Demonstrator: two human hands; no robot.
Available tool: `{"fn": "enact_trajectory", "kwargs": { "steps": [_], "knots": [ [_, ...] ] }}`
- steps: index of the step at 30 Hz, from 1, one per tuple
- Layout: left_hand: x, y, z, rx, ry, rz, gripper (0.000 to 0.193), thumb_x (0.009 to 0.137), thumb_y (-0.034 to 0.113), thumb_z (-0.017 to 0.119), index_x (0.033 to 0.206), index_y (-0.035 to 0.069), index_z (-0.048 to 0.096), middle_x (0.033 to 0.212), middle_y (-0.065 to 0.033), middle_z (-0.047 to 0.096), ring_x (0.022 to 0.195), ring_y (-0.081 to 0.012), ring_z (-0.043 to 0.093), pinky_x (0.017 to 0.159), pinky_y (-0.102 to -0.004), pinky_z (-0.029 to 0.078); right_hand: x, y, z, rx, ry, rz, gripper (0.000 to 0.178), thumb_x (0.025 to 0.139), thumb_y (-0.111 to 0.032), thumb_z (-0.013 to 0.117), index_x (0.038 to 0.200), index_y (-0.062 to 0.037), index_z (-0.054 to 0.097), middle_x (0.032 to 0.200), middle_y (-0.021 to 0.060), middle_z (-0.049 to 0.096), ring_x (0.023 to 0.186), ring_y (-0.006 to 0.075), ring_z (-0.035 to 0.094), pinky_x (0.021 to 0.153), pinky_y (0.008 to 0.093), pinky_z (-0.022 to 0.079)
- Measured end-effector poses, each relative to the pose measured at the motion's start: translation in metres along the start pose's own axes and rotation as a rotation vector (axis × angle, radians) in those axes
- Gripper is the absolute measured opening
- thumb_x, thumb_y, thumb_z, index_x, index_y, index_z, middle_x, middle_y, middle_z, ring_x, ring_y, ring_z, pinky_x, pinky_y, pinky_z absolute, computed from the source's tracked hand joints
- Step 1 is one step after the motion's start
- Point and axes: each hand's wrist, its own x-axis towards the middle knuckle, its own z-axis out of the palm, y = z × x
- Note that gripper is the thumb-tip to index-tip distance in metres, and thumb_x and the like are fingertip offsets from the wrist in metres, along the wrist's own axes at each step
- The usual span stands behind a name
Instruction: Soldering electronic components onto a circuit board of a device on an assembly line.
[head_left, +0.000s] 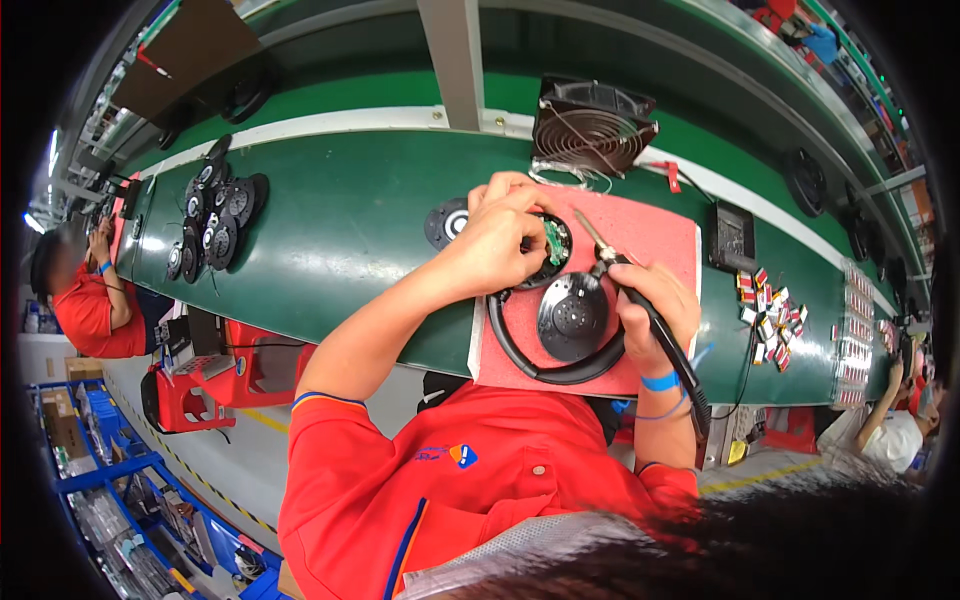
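Observation:
A black over-ear headphone (520, 362) lies on the pink mat (655, 225), its band curving toward me. One ear cup (568, 243) is uncovered and shows a green circuit board (553, 240). My left hand (503, 235) bends over this cup with thumb and fingers pinched at the board; what they pinch is hidden. The other ear cup (574, 316), a smooth black disc, faces up. My right hand (662, 308) grips a soldering iron (682, 368) with a black handle. Its metal tip points up and left, above the mat beside the uncovered cup.
A round black speaker part (441, 226) sits left of the mat, and several more (222, 215) are heaped farther left. A fan (592, 125) stands behind the mat. To the right are a black box (731, 237), small red-and-white parts (771, 318) and a tray (855, 335). Another person (100, 310) sits far left.

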Motion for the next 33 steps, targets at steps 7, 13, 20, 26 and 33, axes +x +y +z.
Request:
{"fn": "enact_trajectory", "kwargs": {
  "steps": [7,13,20,26,33],
  "knots": [
    [-0.006,-0.008,0.019,-0.037,0.062,0.054,0.006,0.063,0.010,0.067,0.064,0.007,0.062,0.107,-0.0032,0.060,0.114,-0.0305,0.044,0.092,-0.0464,0.033,-0.085,-0.025,-0.033,-0.053,-0.297,0.278,0.027,0.074,-0.013,0.074,0.094,-0.0037,0.058,0.086,0.0106,0.063,0.080,0.0245,0.061,0.072,0.0340,0.047],
    [-0.009,-0.007,0.007,-0.055,-0.002,0.071,0.006,0.066,0.011,0.068,0.066,0.006,0.063,0.108,-0.0041,0.060,0.112,-0.0296,0.046,0.095,-0.0435,0.034,-0.099,-0.032,-0.016,0.024,-0.322,0.170,0.048,0.060,0.009,0.076,0.096,-0.0077,0.048,0.093,0.0137,0.060,0.083,0.0301,0.057,0.074,0.0390,0.046],
    [-0.004,0.054,-0.065,-0.670,-0.063,0.296,0.006,0.076,0.004,0.068,0.082,0.002,0.066,0.102,-0.0111,0.065,0.095,-0.0232,0.058,0.084,-0.0345,0.046,-0.075,-0.061,-0.048,-0.108,-0.209,0.131,0.034,0.065,0.004,0.076,0.084,-0.0094,0.051,0.083,0.0116,0.062,0.078,0.0323,0.058,0.073,0.0403,0.047],
    [-0.004,0.128,-0.088,-1.483,-0.469,0.836,0.057,0.083,0.040,0.068,0.107,-0.011,0.062,0.112,-0.0245,0.060,0.104,-0.0344,0.055,0.088,-0.0436,0.043,-0.055,-0.038,-0.095,-0.104,0.051,0.054,0.043,0.063,0.005,0.077,0.088,-0.0091,0.045,0.086,0.0124,0.062,0.078,0.0273,0.057,0.074,0.0390,0.047],
    [-0.009,0.149,-0.084,-1.719,-0.547,0.871,0.054,0.079,0.027,0.075,0.115,-0.008,0.057,0.115,-0.0200,0.057,0.108,-0.0312,0.052,0.094,-0.0431,0.040,0.022,0.032,-0.114,-0.438,0.169,0.168,0.032,0.070,0.007,0.072,0.094,-0.0037,0.052,0.091,0.0080,0.056,0.080,0.0184,0.054,0.075,0.0275,0.045]
  ]
}}
